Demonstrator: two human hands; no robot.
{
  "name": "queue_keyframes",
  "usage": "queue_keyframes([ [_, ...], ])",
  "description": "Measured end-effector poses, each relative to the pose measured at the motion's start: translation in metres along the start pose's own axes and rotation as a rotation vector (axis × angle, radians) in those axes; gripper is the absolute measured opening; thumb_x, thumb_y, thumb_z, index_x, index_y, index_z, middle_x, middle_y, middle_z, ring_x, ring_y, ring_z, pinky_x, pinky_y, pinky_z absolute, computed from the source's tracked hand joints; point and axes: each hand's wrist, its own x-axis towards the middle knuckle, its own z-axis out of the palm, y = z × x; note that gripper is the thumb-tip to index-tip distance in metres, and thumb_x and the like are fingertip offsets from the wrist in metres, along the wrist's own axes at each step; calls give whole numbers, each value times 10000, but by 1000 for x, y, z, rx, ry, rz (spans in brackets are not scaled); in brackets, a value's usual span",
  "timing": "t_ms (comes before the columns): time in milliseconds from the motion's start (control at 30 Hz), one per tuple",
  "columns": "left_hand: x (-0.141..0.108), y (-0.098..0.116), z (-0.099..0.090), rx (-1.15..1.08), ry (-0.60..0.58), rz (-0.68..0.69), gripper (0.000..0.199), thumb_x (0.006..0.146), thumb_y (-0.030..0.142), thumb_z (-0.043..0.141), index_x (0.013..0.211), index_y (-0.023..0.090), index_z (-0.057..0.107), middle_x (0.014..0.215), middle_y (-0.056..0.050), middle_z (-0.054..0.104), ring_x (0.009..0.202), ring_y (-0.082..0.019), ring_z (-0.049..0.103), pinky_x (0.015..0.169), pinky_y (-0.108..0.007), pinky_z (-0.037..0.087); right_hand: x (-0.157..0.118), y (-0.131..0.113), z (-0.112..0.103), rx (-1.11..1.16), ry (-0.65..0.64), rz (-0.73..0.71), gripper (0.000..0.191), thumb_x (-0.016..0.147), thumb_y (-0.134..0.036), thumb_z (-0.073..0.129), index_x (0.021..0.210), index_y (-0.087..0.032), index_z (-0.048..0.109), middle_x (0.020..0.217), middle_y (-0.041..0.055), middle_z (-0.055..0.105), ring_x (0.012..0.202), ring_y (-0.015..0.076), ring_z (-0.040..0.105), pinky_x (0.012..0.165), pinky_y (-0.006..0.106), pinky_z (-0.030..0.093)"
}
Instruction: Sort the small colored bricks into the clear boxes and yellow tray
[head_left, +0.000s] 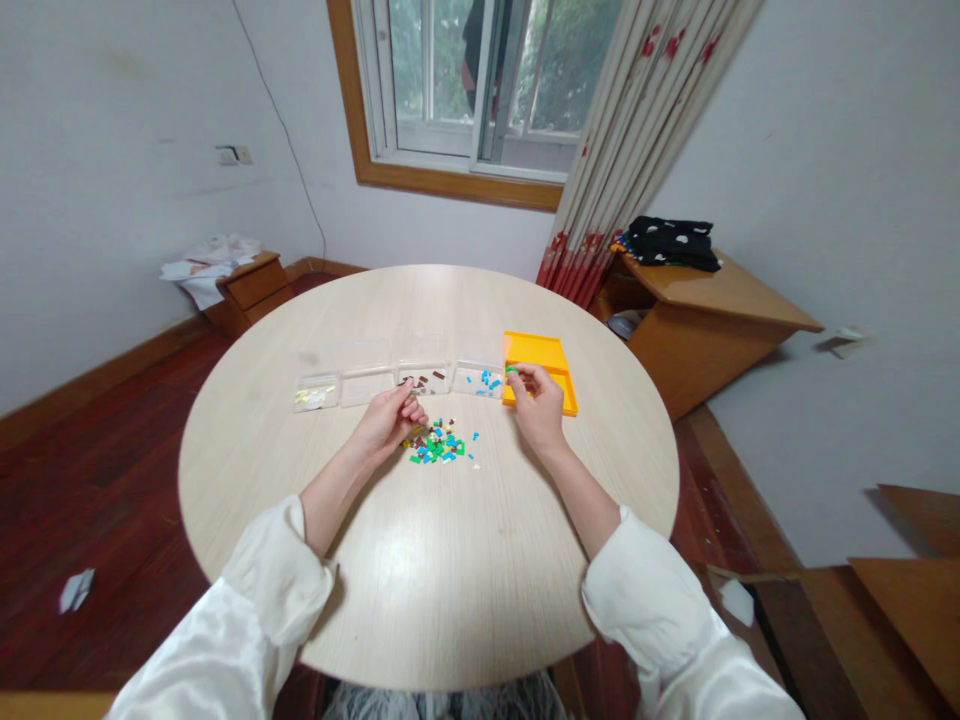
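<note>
Yellow box (pixel 568 396), one, lid folded back, lies between one and two o'clock on the round table (pixel 442 560); at its nine-o'clock edge the right hand (pixel 539 402) pinches one green piece (pixel 511 369). Clear trays (pixel 366 388), four, range from ten to one o'clock, and at dial centre lies a mixed heap of small pieces (pixel 441 446), the left hand (pixel 387 420) loosely curled beside it, its grip impossible to tell. Step in hand, I judge, is putting the green piece away; the next move calls for loosening the pinch over the box.
</note>
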Motion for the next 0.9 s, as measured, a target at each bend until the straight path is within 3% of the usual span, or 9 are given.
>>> queue_keyframes([
  [167,1,0,-3,-32,3,-26,434,809,305,626,497,166,357,394,70,324,413,-61,369,490,-191,372,14,8,-15,123,204,140,347,747,-415,566,983,-166,614,789,36,620,740,143,572,644,268,443],
  [333,0,1,-3,-37,5,-27,427,814,292,617,495,168,361,393,70,321,415,-65,374,488,-194,375,18,10,-22,228,308,236,454,758,-392,554,1154,-171,568,730,-6,579,658,102,538,566,213,407],
  [567,1,0,-4,-65,5,-26,394,841,261,572,502,156,401,406,58,347,420,-68,384,483,-193,388,18,12,-22,212,297,200,423,774,-392,521,1136,-176,555,697,-17,538,620,102,500,557,219,391],
  [900,-1,1,-4,3,47,15,178,775,169,643,634,90,569,569,-17,553,498,-67,484,520,-191,453,17,14,-20,178,265,152,387,793,-423,508,1104,-194,507,675,-24,528,591,110,491,568,239,392],
])
